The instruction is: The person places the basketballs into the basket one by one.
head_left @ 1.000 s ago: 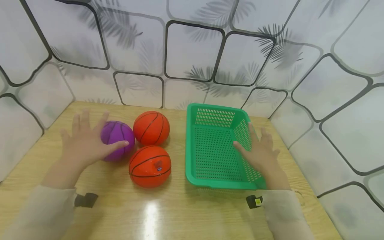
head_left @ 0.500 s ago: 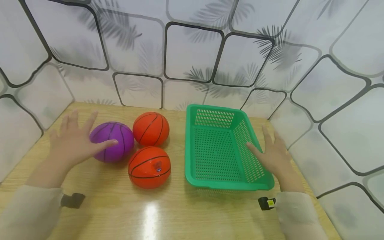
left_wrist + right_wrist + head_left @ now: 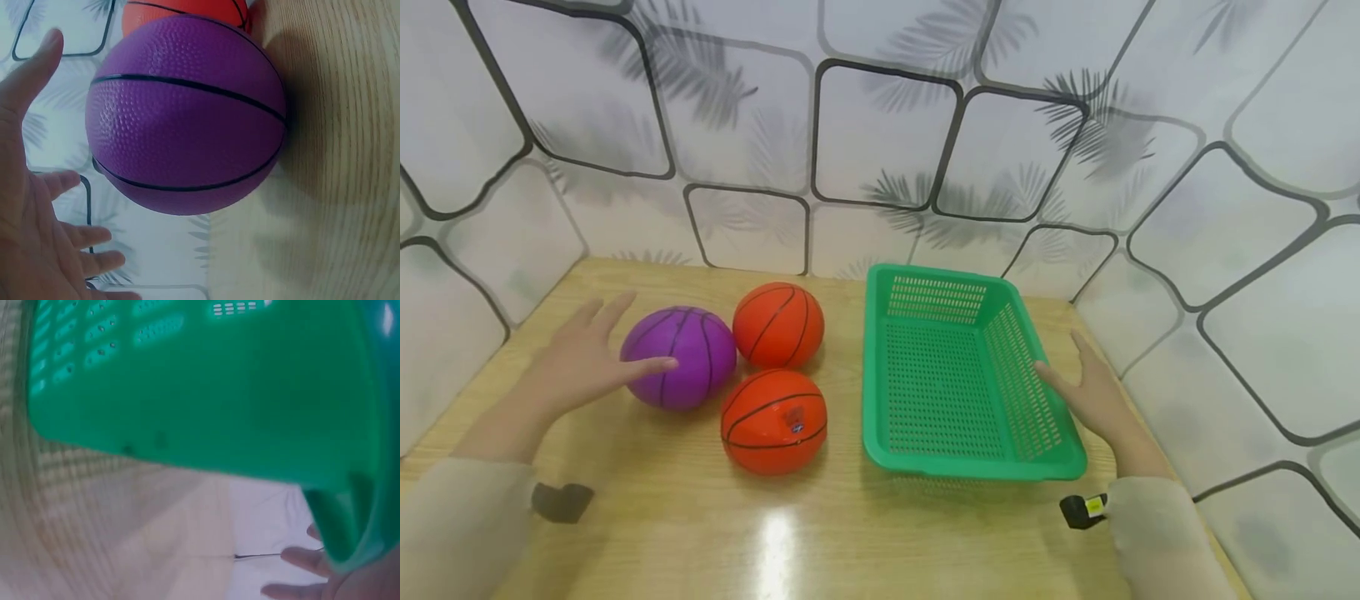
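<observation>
Three balls are counted on the counter (image 3: 647, 533): one purple ball (image 3: 688, 357) and two orange balls, a far one (image 3: 778, 324) and a near one (image 3: 774, 421), all grouped close together at the left. One green basket (image 3: 951, 450) is set to their right, well apart from the purple ball, with nothing seen inside it. The left hand (image 3: 580, 358) is spread with straight fingers just beside the purple ball, its thumb at the ball's left face; whether contact is made cannot be told, and in the left wrist view a gap is seen between palm (image 3: 25, 237) and ball (image 3: 187, 112). The right hand (image 3: 1093, 396) is laid open against the basket's right rim. The counter is of pale wood grain with a glare spot near the front edge. It is enclosed on three sides by white walls (image 3: 880, 125) printed with dark rounded outlines and grey palm leaves.
</observation>
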Motion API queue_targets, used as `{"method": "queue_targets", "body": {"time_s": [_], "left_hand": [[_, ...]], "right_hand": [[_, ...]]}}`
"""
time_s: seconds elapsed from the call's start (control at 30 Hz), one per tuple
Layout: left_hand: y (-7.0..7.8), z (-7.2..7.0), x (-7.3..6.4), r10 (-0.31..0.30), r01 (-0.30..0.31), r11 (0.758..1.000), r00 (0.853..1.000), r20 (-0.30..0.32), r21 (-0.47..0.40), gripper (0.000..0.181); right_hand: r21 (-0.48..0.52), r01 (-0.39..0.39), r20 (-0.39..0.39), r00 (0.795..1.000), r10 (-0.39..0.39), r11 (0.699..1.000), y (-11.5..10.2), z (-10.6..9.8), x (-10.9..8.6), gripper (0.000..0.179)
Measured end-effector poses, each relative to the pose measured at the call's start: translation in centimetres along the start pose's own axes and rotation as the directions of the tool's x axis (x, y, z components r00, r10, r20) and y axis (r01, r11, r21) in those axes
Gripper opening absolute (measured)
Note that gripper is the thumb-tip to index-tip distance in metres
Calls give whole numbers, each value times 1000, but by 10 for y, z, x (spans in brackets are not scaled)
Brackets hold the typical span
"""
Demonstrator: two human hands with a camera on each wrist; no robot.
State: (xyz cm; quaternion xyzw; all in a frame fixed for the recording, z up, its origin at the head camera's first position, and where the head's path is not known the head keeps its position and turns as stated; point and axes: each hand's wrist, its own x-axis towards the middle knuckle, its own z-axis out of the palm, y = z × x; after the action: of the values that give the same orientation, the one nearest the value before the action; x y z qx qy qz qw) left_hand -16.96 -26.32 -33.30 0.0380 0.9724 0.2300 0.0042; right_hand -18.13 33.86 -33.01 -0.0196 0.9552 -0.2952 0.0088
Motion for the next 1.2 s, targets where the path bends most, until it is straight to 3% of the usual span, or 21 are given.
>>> {"method": "queue_targets", "body": {"time_s": [0.2, 0.37, 0.63, 0.73, 1.0, 1.2], "left_hand": [[-9, 4, 6, 84, -82, 985, 996, 12, -155, 114], [-14, 6, 8, 94, -80, 975, 994, 56, -210, 112], [-20, 8, 9, 134, -98, 928, 988, 77, -360, 108], [-23, 11, 9, 136, -97, 923, 987, 80, -374, 108], [-26, 15, 11, 130, -105, 939, 990, 55, -328, 107], [-28, 19, 14, 155, -140, 930, 988, 16, -339, 107]], "right_hand": [[201, -94, 86, 993, 78, 975, 9, -2, -2, 93], [346, -121, 129, 988, 81, 930, 19, -1, 0, 92], [443, -130, 166, 984, 62, 887, 27, 2, 3, 85], [452, -141, 175, 982, 67, 881, 27, 2, 3, 83], [452, -157, 191, 979, 77, 878, 24, 5, 7, 77], [507, -174, 210, 975, 74, 844, 20, 6, 7, 72]]}}
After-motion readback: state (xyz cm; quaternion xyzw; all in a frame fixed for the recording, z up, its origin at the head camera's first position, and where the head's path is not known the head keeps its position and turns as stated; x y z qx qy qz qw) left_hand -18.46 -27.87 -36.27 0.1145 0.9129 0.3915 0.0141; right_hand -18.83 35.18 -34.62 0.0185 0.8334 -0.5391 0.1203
